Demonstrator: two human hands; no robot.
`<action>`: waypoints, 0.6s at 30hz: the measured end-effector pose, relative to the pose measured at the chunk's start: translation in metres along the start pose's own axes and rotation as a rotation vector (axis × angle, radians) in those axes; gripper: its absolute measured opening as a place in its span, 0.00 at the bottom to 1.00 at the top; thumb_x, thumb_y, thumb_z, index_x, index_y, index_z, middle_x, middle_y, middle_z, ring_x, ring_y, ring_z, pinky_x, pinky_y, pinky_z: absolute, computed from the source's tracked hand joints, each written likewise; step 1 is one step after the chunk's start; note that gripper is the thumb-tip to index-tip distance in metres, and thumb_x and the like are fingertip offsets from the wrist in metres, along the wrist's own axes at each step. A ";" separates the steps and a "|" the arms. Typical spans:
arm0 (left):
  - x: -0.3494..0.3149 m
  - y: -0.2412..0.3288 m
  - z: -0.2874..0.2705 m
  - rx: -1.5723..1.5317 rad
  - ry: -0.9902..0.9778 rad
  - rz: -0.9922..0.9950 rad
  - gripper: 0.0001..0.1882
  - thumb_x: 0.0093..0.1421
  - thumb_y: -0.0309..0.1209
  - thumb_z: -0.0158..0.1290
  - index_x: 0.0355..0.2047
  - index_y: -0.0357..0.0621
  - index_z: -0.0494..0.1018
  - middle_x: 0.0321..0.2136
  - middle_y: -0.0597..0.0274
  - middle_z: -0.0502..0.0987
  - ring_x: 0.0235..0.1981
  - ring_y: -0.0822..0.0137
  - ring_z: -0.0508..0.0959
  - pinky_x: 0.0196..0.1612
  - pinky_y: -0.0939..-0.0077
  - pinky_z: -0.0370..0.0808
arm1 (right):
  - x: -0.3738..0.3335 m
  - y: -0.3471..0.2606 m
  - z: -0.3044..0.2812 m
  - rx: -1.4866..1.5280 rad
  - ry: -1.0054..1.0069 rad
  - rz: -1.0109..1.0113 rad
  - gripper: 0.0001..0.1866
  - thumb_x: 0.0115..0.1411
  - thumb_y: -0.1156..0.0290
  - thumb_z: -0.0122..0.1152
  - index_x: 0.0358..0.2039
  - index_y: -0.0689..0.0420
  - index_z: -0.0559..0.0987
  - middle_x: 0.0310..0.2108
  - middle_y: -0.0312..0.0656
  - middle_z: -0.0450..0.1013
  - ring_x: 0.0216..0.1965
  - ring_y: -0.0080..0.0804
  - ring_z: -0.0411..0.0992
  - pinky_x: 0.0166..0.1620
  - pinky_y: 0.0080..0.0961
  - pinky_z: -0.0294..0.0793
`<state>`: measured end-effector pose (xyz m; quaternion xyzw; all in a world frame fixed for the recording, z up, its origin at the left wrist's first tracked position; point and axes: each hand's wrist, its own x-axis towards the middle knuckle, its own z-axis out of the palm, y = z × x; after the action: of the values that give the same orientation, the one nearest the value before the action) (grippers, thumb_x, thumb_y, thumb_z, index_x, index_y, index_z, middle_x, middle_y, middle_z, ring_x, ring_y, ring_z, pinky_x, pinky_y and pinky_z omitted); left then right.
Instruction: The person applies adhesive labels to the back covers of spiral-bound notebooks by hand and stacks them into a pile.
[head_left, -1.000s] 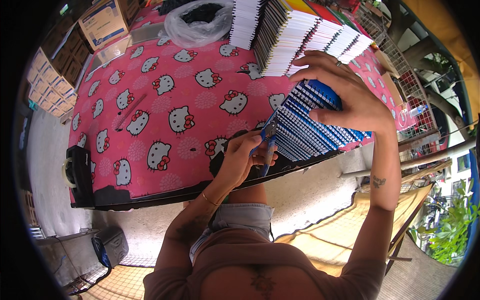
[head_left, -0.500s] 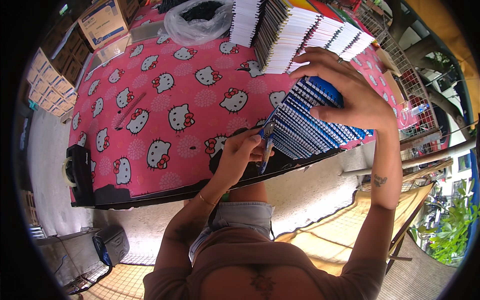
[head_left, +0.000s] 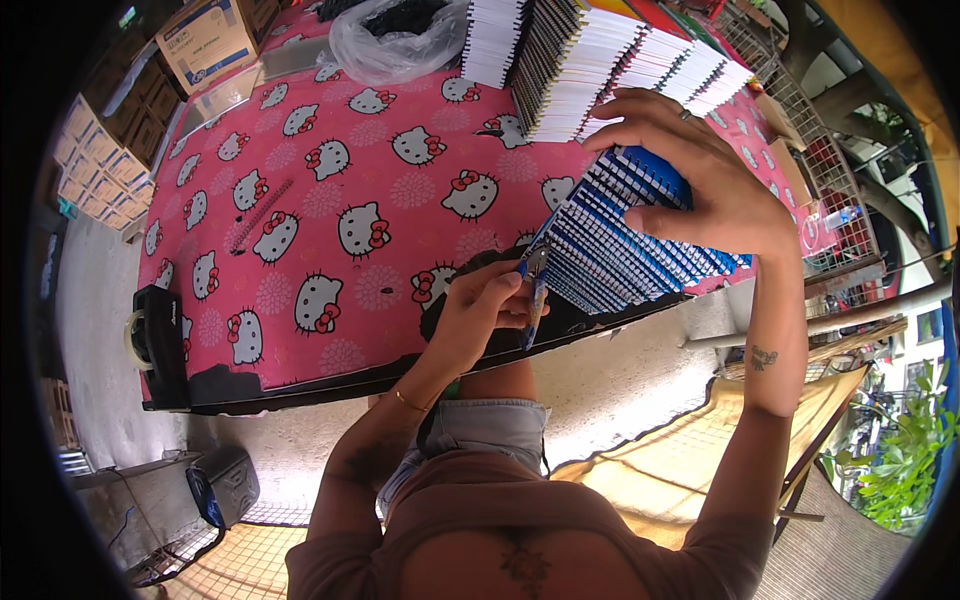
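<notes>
My left hand [head_left: 490, 308] is closed around a pair of pliers [head_left: 535, 285] with blue handles. The tool's jaws are at the left corner of a stack of blue spiral notebooks [head_left: 625, 235], by the ends of the bindings. Whether they bite on a wire is too small to tell. My right hand [head_left: 700, 185] arches across the top of that stack, its thumb on the bound side and its fingers bent over the far end. Part of the blue covers is hidden beneath the palm.
Taller stacks of spiral notebooks [head_left: 580, 70] stand behind, beside a clear plastic bag [head_left: 395, 45] with black contents. A loose spiral coil [head_left: 262, 215] lies on the pink patterned tablecloth [head_left: 390, 240]. A black tape dispenser [head_left: 160, 345] sits at the left corner; cardboard boxes [head_left: 207, 45] are beyond.
The pliers have turned slightly in my left hand, still at the stack's corner. My right hand stays over the notebooks, hardly moved.
</notes>
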<state>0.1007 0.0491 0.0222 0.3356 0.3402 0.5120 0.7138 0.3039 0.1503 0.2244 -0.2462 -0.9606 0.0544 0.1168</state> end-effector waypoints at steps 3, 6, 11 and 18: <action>0.004 -0.005 -0.004 0.042 0.011 -0.010 0.20 0.68 0.35 0.44 0.52 0.30 0.70 0.36 0.51 0.78 0.32 0.62 0.81 0.39 0.66 0.81 | 0.001 0.000 -0.001 0.008 -0.008 0.000 0.29 0.45 0.65 0.67 0.51 0.49 0.75 0.54 0.43 0.67 0.59 0.44 0.63 0.60 0.41 0.59; 0.001 -0.006 0.000 1.313 0.179 0.804 0.20 0.68 0.34 0.43 0.52 0.30 0.69 0.36 0.51 0.78 0.31 0.62 0.80 0.40 0.67 0.81 | 0.001 0.000 0.000 0.008 -0.007 0.003 0.29 0.45 0.66 0.67 0.51 0.49 0.75 0.54 0.44 0.67 0.59 0.45 0.62 0.60 0.41 0.59; 0.002 -0.005 -0.004 0.286 0.012 0.092 0.19 0.68 0.34 0.43 0.51 0.29 0.70 0.35 0.52 0.79 0.33 0.62 0.81 0.41 0.68 0.80 | 0.000 0.002 0.001 0.000 -0.002 -0.004 0.29 0.45 0.65 0.67 0.51 0.50 0.75 0.55 0.45 0.67 0.60 0.46 0.62 0.60 0.42 0.59; 0.006 -0.011 -0.003 0.091 0.034 0.013 0.20 0.68 0.34 0.44 0.52 0.31 0.70 0.32 0.59 0.79 0.29 0.67 0.80 0.38 0.75 0.79 | 0.002 -0.001 -0.001 0.032 0.000 -0.018 0.29 0.44 0.66 0.67 0.50 0.50 0.75 0.53 0.45 0.68 0.58 0.47 0.63 0.60 0.41 0.60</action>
<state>0.1049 0.0528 0.0108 0.3613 0.3731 0.5063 0.6884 0.3018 0.1504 0.2257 -0.2354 -0.9619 0.0686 0.1211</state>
